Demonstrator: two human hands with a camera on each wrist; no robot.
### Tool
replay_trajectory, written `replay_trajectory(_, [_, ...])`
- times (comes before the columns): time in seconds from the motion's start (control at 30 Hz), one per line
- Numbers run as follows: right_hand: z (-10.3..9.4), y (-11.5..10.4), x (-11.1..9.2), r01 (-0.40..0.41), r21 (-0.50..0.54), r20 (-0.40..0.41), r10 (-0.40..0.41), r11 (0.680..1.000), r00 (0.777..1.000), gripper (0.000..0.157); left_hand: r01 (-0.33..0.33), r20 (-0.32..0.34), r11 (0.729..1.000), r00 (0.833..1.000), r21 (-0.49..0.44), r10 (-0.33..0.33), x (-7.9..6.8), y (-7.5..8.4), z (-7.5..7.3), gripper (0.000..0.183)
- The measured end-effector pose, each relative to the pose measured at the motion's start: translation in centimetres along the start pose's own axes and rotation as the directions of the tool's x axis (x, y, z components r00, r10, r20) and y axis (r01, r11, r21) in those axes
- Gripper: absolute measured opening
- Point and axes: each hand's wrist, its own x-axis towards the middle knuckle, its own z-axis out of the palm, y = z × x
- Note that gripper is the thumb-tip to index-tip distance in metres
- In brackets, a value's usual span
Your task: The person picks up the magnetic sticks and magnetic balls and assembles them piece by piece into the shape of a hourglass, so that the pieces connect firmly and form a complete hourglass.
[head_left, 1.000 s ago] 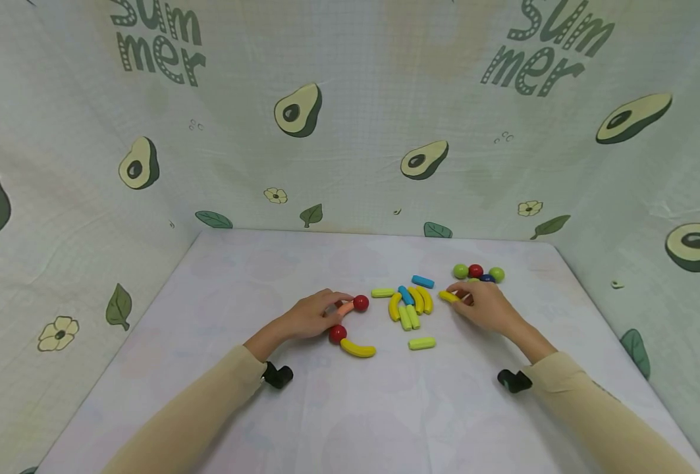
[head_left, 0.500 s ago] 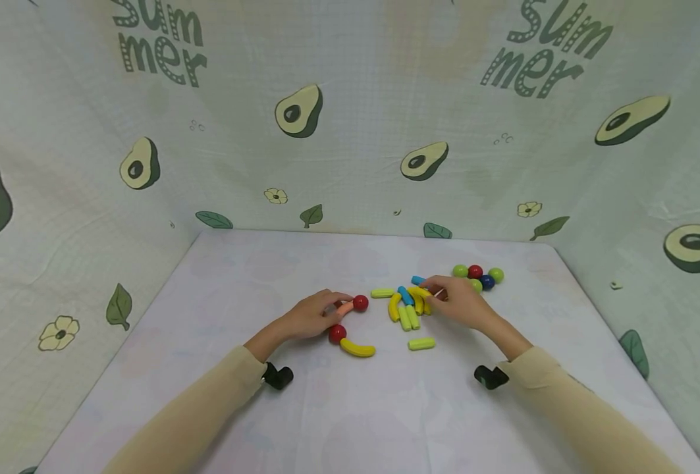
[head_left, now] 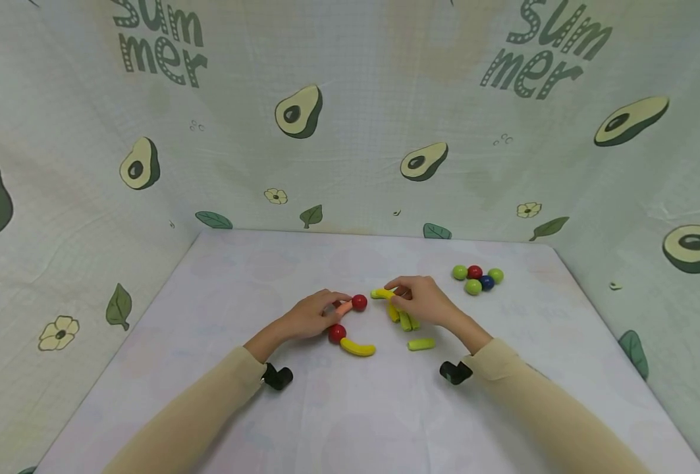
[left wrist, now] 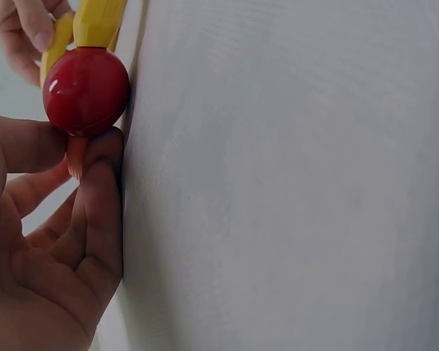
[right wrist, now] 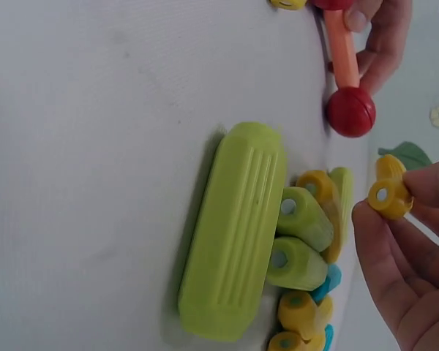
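Note:
My left hand (head_left: 311, 315) grips an orange rod (right wrist: 342, 55) between thumb and fingers. A red ball (head_left: 359, 303) sits on its far end and another red ball (head_left: 336, 334) on its near end. From the near ball a curved yellow rod (head_left: 358, 348) runs right along the table. My right hand (head_left: 423, 299) pinches a second curved yellow rod (right wrist: 389, 186), its end showing a pale round spot. That rod is raised off the table, a short way right of the far ball. In the head view it overlaps a green rod (head_left: 375, 294).
Below the right hand lie several green rods (head_left: 405, 321) and yellow rods, with blue rods (right wrist: 325, 284) partly hidden. A single green rod (head_left: 421, 344) lies nearer. At the back right are several green balls (head_left: 459, 272), a red one and a blue ball (head_left: 486, 282).
My right hand has carried the yellow rod leftward from beside the ball group, over the rod pile, toward the far red ball. The left hand and its joined pieces have stayed put.

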Motion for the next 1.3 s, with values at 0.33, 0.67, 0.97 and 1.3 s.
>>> replay_trajectory(0.33, [1.2,-0.9,1.0,-0.044,0.020,0.042,0.044,0.999,0.998,0.028,0.025,-0.003,1.000,1.000,-0.007,-0.025,0.0,0.1,-0.1,0.044])
replay_trajectory(0.67, [2.0,-1.3,1.8,-0.055,0.025,0.057,0.053,0.998,0.997,0.026,0.031,-0.009,0.999,0.999,0.007,-0.031,0.0,-0.6,-0.3,0.043])
replay_trajectory(0.97, [2.2,-1.5,2.0,-0.057,0.021,0.052,0.055,0.998,0.997,0.030,0.057,-0.034,0.998,0.998,0.019,-0.057,-0.3,-0.4,-0.4,0.045])
replay_trajectory(1.3, [2.6,-2.0,2.5,-0.090,-0.006,0.089,0.090,0.996,0.992,0.032,0.044,-0.005,0.999,0.999,-0.006,-0.044,-0.7,-0.6,-1.0,0.054])
